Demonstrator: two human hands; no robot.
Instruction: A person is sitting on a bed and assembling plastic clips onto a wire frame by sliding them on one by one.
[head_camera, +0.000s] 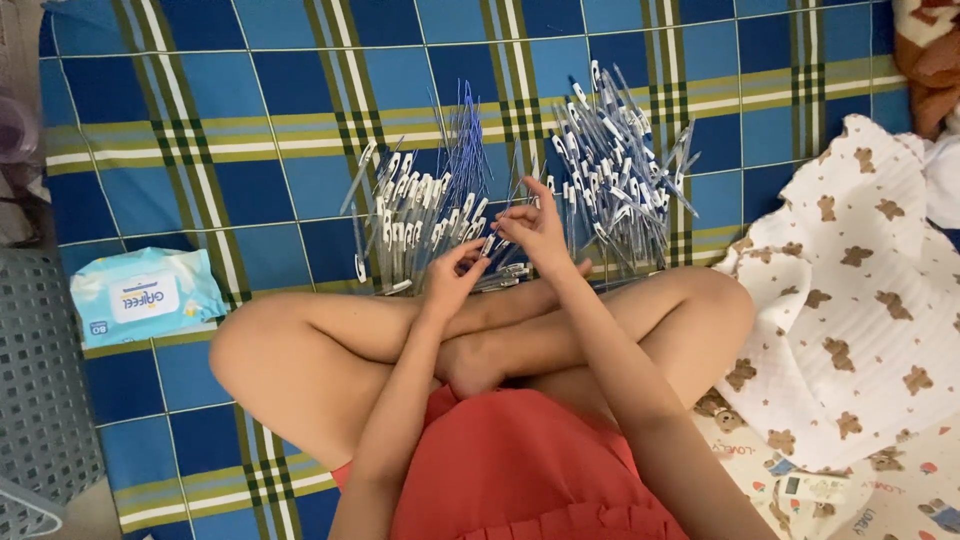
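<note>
The pen (489, 245) is thin, white with a blue part, and sits just in front of the crossed legs (330, 340), between both hands. The left hand (452, 280) pinches its lower end, and the right hand (535, 225) closes its fingers on the upper end. It seems the assembling step; next needs straight pushing. Pen piles (415, 215) lie beyond the legs on the blue plaid blanket (250, 130).

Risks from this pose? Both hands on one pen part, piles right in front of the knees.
1. Left hand and right hand work a small pen piece above the left pile; dropped, it would vanish among lookalikes.
2. The right pile lies loose on the soft plaid blanket; a knee shift may scatter or mix piles.
</note>
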